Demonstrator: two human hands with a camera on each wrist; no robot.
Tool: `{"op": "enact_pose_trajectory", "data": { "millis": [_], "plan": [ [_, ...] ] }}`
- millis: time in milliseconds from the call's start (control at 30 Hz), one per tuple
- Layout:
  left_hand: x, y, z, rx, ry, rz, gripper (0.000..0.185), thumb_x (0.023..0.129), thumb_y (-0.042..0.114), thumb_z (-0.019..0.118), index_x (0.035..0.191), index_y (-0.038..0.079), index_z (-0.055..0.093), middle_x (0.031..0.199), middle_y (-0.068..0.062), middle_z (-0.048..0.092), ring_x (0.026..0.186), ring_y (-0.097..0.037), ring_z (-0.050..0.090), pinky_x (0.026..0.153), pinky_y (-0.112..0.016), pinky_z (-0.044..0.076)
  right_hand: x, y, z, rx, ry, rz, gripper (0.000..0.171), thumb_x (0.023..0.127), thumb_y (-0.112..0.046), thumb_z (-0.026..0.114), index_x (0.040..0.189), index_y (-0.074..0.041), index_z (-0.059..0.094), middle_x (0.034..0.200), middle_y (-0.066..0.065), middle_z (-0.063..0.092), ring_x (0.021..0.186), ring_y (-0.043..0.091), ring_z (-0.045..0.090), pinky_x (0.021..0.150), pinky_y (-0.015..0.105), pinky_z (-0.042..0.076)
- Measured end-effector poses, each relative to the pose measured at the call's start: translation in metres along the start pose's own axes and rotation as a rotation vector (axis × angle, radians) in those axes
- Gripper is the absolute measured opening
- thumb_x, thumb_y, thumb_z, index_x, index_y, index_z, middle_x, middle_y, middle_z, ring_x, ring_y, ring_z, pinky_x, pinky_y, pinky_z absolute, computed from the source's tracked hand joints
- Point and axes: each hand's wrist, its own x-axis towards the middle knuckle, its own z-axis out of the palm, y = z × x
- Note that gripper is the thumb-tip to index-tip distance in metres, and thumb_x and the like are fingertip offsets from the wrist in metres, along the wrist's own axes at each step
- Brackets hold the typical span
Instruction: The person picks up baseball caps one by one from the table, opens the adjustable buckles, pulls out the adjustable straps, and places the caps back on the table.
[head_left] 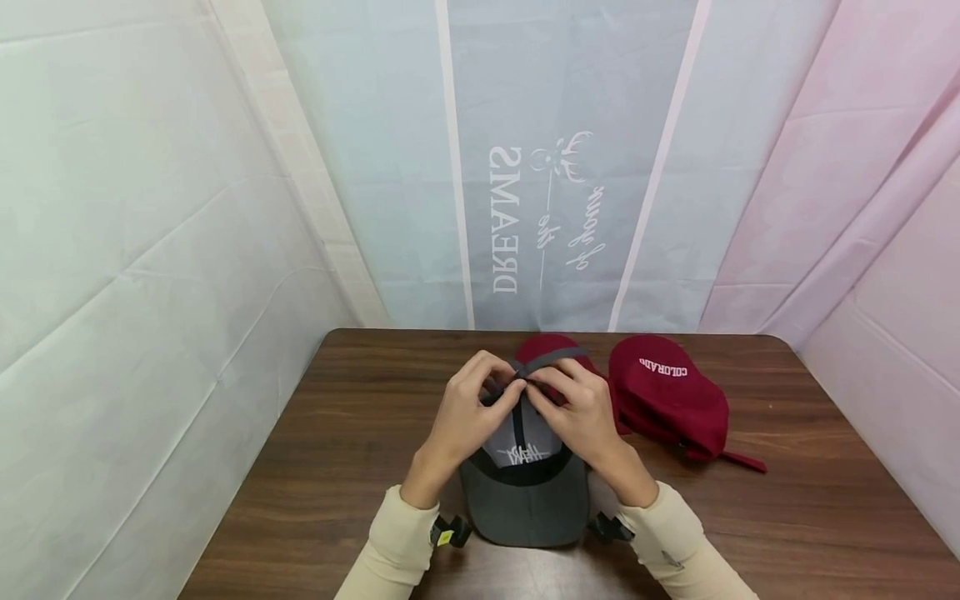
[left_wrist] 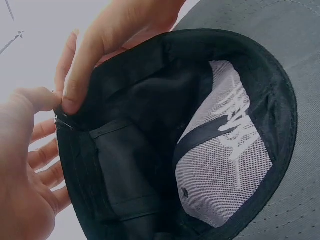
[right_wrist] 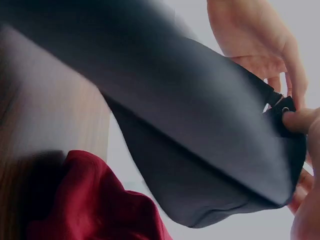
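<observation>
A grey baseball cap lies upside down at the near middle of the wooden counter, brim toward the person, its hollow crown facing up and holding nothing but its own lining and a white mesh front panel with scrawled lettering. The left hand and the right hand meet over the far rim of the cap, each with fingers curled and pinching the rear adjustment strap, which arches up between them. Just beyond and partly under that strap sits a dark red cap, and to the right of it, close beside the right hand, lies a second red cap lettered COLORADO, its strap tail trailing toward the near right. The head view alone shows both red caps and the pale printed backdrop behind the counter. The left wrist view looks into the grey cap's crown, showing the black sweatband, the mesh panel and the thumb and fingers nipping the rim. The right wrist view shows the cap's smooth dark outside, a small metal buckle at the pinched strap and a fold of red fabric below
</observation>
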Motion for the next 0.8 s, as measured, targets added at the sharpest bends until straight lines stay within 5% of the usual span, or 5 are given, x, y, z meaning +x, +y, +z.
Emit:
{"op": "enact_pose_trajectory", "data": {
  "millis": [167,367,800],
  "plan": [
    [0.000,0.001,0.001,-0.006,-0.001,-0.020,0.004,0.104,0.011,0.069,0.107,0.010,0.068,0.099,-0.004,0.066,0.082,-0.012,0.067,0.070,-0.029,0.061,0.003,-0.001,-0.003,-0.033,-0.020,-0.033,0.023,0.079,-0.004,0.091,0.098,-0.011,0.082,0.095,0.007,0.077,0.078,0.021,0.072,0.064,0.037,0.058],
    [0.001,0.004,0.003,0.007,0.013,-0.036,0.007,0.106,0.015,0.066,0.103,0.010,0.069,0.096,-0.003,0.067,0.082,-0.012,0.066,0.069,-0.029,0.060,0.007,-0.004,-0.008,-0.038,-0.075,-0.026,0.020,0.080,-0.007,0.092,0.096,-0.012,0.081,0.102,0.005,0.076,0.090,0.020,0.073,0.073,0.039,0.062],
    [0.004,0.011,0.002,0.025,0.025,-0.052,0.005,0.102,0.010,0.070,0.097,0.011,0.072,0.093,-0.001,0.067,0.077,-0.011,0.064,0.068,-0.026,0.059,0.009,-0.006,-0.014,-0.107,-0.105,-0.098,0.021,0.080,-0.012,0.093,0.096,-0.013,0.080,0.104,0.006,0.076,0.091,0.021,0.074,0.069,0.038,0.062]
  ]
}}
